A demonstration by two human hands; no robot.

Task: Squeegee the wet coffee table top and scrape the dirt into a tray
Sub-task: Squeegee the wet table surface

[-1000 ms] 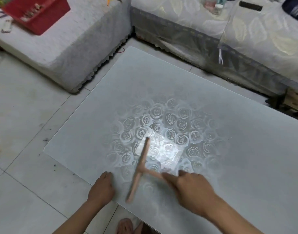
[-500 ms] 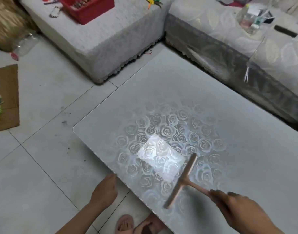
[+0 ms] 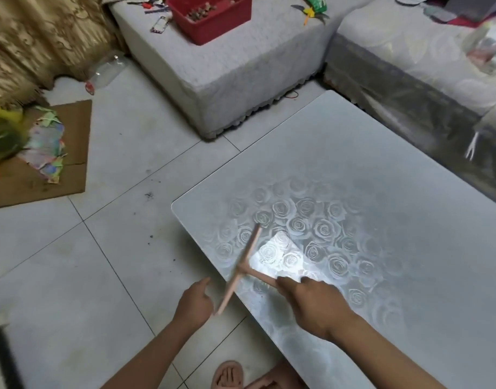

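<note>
The pale tiled floor (image 3: pixel 72 276) takes the whole left side of the view, with some dark crumbs on it near the corner of the table. The coffee table top (image 3: pixel 395 220) fills the right side; it is grey-white with a pattern of roses, and one bright shiny patch lies close to its near left edge. Behind the table stands a sofa (image 3: pixel 409 51) under a light cover, and just beside it a footstool (image 3: pixel 227 80) with a white cover. A golden curtain (image 3: pixel 30 37) hangs at the top left. Below it a flat piece of cardboard (image 3: pixel 75 130) lies on the floor with coloured paper scraps on it. A red box (image 3: pixel 213 26) with small things inside sits on the footstool, and a clear plastic bottle (image 3: pixel 106 71) lies on the floor next to the curtain. The right hand (image 3: pixel 317 304) is over the table near the front edge, and its fingers are curled around the handle of the squeegee (image 3: pixel 242 269). The squeegee is pink and T-shaped; its blade lies slanted across the near left edge of the table, so the upper end is on the rose pattern and the lower end sticks out over the floor. The left hand (image 3: pixel 194 303) is off the table, just beside this lower end, with the thumb pointing up; its other fingers are hidden, so it is not possible to tell whether they are open or closed. Pink sandals (image 3: pixel 228 374) show at the bottom.
</note>
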